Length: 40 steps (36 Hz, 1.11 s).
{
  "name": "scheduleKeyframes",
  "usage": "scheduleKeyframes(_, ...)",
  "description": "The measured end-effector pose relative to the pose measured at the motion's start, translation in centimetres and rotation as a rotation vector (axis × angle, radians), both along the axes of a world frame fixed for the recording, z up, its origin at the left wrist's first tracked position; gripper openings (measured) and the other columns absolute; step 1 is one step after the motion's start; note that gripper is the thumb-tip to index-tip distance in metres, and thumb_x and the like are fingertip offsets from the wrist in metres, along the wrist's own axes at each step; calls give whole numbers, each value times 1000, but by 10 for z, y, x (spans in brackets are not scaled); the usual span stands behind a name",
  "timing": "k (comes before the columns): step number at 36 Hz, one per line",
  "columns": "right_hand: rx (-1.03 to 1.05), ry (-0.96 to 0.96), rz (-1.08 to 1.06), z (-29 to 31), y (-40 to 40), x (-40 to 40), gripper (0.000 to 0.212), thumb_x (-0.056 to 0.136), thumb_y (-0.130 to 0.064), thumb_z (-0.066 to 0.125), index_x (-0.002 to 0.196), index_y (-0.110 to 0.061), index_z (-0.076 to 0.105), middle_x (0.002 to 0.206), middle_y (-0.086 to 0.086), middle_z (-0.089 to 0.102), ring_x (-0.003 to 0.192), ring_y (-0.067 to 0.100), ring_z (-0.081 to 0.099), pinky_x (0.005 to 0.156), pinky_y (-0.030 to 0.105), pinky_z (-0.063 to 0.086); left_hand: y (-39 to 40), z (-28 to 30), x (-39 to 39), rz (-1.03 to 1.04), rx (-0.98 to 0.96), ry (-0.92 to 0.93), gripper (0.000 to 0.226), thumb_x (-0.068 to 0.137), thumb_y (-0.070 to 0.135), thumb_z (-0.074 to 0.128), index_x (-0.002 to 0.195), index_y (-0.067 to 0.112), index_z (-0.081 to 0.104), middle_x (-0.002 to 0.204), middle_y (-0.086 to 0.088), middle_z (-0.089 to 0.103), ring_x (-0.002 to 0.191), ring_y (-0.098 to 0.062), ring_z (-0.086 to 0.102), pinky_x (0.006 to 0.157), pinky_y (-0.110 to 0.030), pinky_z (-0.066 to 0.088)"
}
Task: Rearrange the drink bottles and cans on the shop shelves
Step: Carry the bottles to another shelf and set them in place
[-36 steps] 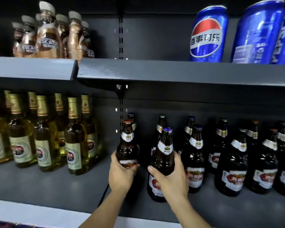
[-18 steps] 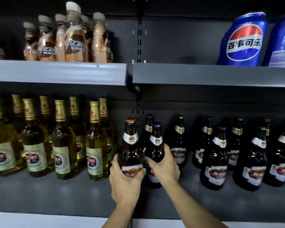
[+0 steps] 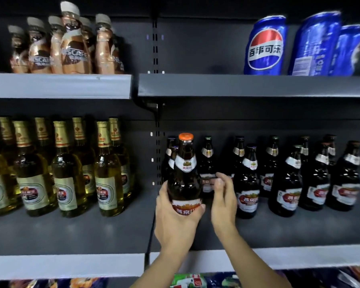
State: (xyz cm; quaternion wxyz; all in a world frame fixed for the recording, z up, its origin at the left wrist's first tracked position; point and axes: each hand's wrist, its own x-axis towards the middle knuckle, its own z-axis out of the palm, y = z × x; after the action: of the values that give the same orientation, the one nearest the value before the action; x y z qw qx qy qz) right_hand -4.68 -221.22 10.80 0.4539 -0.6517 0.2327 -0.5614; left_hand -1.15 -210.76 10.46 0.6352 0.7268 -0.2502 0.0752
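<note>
My left hand (image 3: 175, 223) grips a dark brown beer bottle with an orange cap (image 3: 185, 175) round its lower label, held upright just above the grey middle shelf (image 3: 299, 229), at the left end of the dark bottles. My right hand (image 3: 223, 201) is just right of it, fingers loosely curled and holding nothing, its fingertips in front of a standing dark bottle (image 3: 206, 163). Two more dark bottles (image 3: 170, 154) stand right behind the held one. Several other dark brown beer bottles (image 3: 287, 183) stand in rows to the right.
Several pale yellow beer bottles (image 3: 107, 179) fill the left half of the same shelf. The upper shelf (image 3: 237, 86) carries brown coffee bottles (image 3: 75, 48) at left and blue cola cans (image 3: 265, 44) at right. Coloured packets (image 3: 187, 280) lie below.
My right hand has let go of the purple-capped bottle, which now stands behind the orange-capped one. My left hand has lifted its bottle up and toward me. The view shifted left.
</note>
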Motion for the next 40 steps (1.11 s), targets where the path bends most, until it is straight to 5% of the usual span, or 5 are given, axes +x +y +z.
scheduleKeyframes(6, -90, 268, 179, -3, -9, -49, 64, 70, -85, 41, 119, -44, 48, 114, -20, 63, 110, -1, 58, 94, 31, 47, -44, -5, -29, -104, 105, -1, 79, 69, 50, 74, 133, 43, 28, 122, 23, 50, 110, -5, 54, 76, -27, 46)
scheduleKeyframes(11, -90, 624, 122, 5, -30, -64, 72, 70, -60, 72, 127, -44, 30, 100, -24, 60, 91, -2, 58, 80, 28, 46, -73, -18, -31, -127, 206, 8, 73, 78, 49, 67, 134, 39, 21, 108, 22, 34, 100, -8, 52, 73, -27, 43)
scheduleKeyframes(28, -93, 753, -42, 5, -66, -5, 89, 73, -56, 72, 144, -22, 30, 134, -3, 43, 119, 18, 54, 88, 31, 46, -120, -39, 16, -178, 194, 32, 79, 81, 31, 68, 144, 23, 21, 125, 6, 51, 99, -9, 52, 73, -25, 41)
scheduleKeyframes(36, -132, 678, -109, -10, -63, -10, 79, 84, -50, 65, 148, -23, 28, 135, -7, 52, 121, 15, 53, 89, 31, 46, -123, -52, 25, -258, 201, 21, 90, 76, 28, 74, 147, 23, 19, 135, 8, 44, 115, -10, 52, 88, -25, 45)
scheduleKeyframes(40, -156, 178, -375, -27, -61, -34, 34, 84, -24, 70, 114, -28, 55, 105, -10, 59, 102, 13, 56, 80, 38, 50, -130, -54, 29, -234, 191, 27, 91, 66, 13, 80, 140, 24, 27, 127, 1, 52, 112, -16, 58, 91, -32, 50)
